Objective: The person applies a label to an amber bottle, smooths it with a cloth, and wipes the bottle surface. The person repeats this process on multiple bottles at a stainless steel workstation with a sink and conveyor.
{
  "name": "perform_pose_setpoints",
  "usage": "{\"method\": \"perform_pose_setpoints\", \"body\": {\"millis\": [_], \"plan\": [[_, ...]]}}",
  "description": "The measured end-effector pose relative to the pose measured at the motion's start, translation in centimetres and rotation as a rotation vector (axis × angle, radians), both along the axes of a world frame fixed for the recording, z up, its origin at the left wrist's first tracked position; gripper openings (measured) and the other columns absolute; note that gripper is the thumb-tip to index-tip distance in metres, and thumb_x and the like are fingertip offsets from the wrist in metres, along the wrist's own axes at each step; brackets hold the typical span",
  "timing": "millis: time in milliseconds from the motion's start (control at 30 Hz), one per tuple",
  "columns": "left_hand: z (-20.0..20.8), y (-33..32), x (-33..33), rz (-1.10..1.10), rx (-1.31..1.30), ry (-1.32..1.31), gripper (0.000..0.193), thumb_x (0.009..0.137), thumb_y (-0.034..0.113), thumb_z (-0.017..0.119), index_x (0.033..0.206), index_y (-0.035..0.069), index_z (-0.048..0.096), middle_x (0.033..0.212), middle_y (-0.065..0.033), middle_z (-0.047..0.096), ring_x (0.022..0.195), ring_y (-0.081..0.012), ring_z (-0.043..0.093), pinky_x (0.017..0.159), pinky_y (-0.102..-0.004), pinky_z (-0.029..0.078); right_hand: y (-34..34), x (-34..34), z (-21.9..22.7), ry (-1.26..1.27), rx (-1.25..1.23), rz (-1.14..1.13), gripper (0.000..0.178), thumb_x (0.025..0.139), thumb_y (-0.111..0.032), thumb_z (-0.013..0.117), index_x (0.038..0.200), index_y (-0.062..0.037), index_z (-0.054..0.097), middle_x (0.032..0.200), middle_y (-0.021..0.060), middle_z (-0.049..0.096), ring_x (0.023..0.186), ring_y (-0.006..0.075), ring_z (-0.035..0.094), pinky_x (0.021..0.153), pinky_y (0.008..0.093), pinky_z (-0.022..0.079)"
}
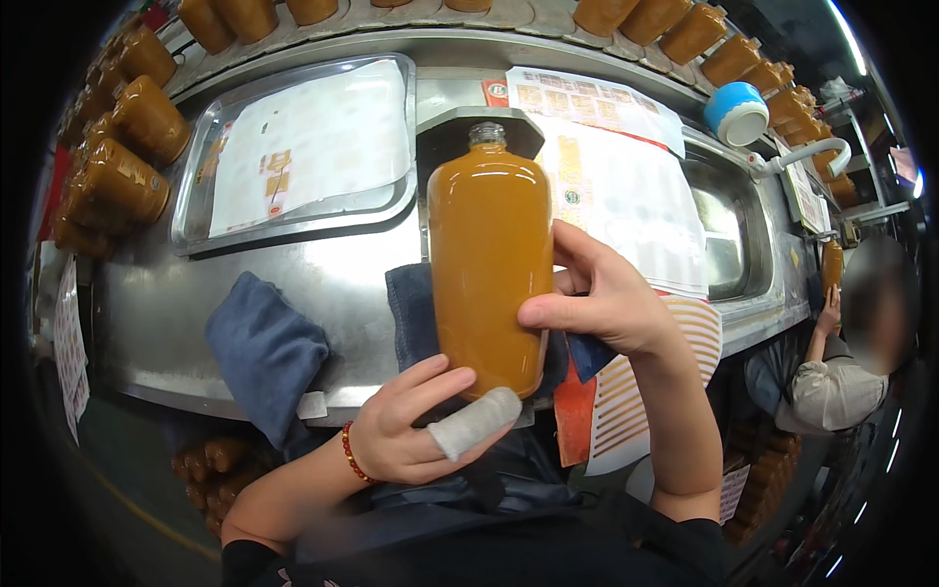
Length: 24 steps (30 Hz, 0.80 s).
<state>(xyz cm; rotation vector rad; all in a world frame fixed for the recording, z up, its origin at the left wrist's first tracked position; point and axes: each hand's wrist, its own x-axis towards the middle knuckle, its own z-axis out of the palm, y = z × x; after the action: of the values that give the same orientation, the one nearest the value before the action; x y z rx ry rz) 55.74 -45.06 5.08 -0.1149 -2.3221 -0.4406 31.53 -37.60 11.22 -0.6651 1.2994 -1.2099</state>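
An amber-brown glazed bottle (491, 254) with a bare threaded neck stands out in front of me, neck pointing away. My right hand (606, 298) grips its right side, thumb on the front face and fingers behind. Around its lower left end, my left hand (421, 426) supports the base; one finger wears a grey cloth sleeve (476, 423), and a red bead bracelet circles the wrist. Behind the bottle lies a dark blue cloth (411, 303), partly hidden. A second, folded blue cloth (266, 347) rests to the left on the steel table.
A metal tray (186, 210) holding label sheets lies at the far left. More label sheets (626, 205) spread right of the bottle, beside a steel sink (724, 230). Brown bottles (127, 181) line the left and back. At right, a co-worker (836, 391) holds another bottle.
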Motion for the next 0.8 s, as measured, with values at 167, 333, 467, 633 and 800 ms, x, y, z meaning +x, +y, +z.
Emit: {"method": "perform_pose_setpoints", "body": {"millis": [167,333,467,633,800], "plan": [[1.1,0.2,-3.5,-0.011,-0.196,-0.041,0.025,0.086,0.016,0.064,0.108,0.018,0.076,0.113,0.0051,0.070,0.133,-0.0205,0.050,0.112,-0.0443,0.048,0.3,-0.4,-0.9,-0.014,0.003,0.007,0.077,0.082,-0.012,0.086,0.144,0.0052,0.043,0.124,0.0141,0.064,0.079,0.0068,0.066,0.064,0.0195,0.052],[1.3,-1.2,-2.5,-0.019,-0.242,-0.049,0.025,0.085,0.016,0.070,0.108,0.021,0.078,0.121,0.0076,0.070,0.134,-0.0193,0.048,0.110,-0.0440,0.050,0.9,-0.9,-1.5,0.122,0.012,0.036,0.094,0.082,-0.024,0.088,0.153,0.0048,0.035,0.127,0.0187,0.063,0.086,0.0076,0.065,0.068,0.0214,0.051],[1.0,-1.7,-0.5,-0.022,-0.067,-0.105,0.029,0.076,0.006,0.078,0.102,0.019,0.080,0.124,0.0014,0.067,0.131,-0.0313,0.048,0.102,-0.0508,0.054,0.9,-3.5,-0.3,0.276,0.022,0.035,0.068,0.089,-0.021,0.080,0.146,-0.0002,0.050,0.109,0.0072,0.071,0.068,0.0007,0.049,0.059,0.0176,0.040],[-0.4,-0.8,-1.0,-0.043,0.120,-0.052,0.037,0.072,0.008,0.088,0.104,0.024,0.077,0.133,-0.0133,0.042,0.122,-0.0370,0.056,0.098,-0.0492,0.054,-2.1,-16.4,-1.6,0.717,0.233,-0.371,0.040,0.094,-0.039,0.071,0.086,0.0002,0.075,0.066,0.0002,0.065,0.060,0.0060,0.055,0.056,0.0252,0.043],[-1.7,-0.9,-0.5,-0.098,0.192,-0.099,0.032,0.082,0.013,0.080,0.108,0.030,0.077,0.128,0.0035,0.061,0.131,-0.0227,0.046,0.088,-0.0464,0.058,-7.2,-24.8,-5.7,1.248,0.487,-0.445,0.048,0.077,-0.051,0.081,0.081,-0.0041,0.071,0.073,0.0103,0.070,0.066,0.0228,0.066,0.065,0.0373,0.052]]}}
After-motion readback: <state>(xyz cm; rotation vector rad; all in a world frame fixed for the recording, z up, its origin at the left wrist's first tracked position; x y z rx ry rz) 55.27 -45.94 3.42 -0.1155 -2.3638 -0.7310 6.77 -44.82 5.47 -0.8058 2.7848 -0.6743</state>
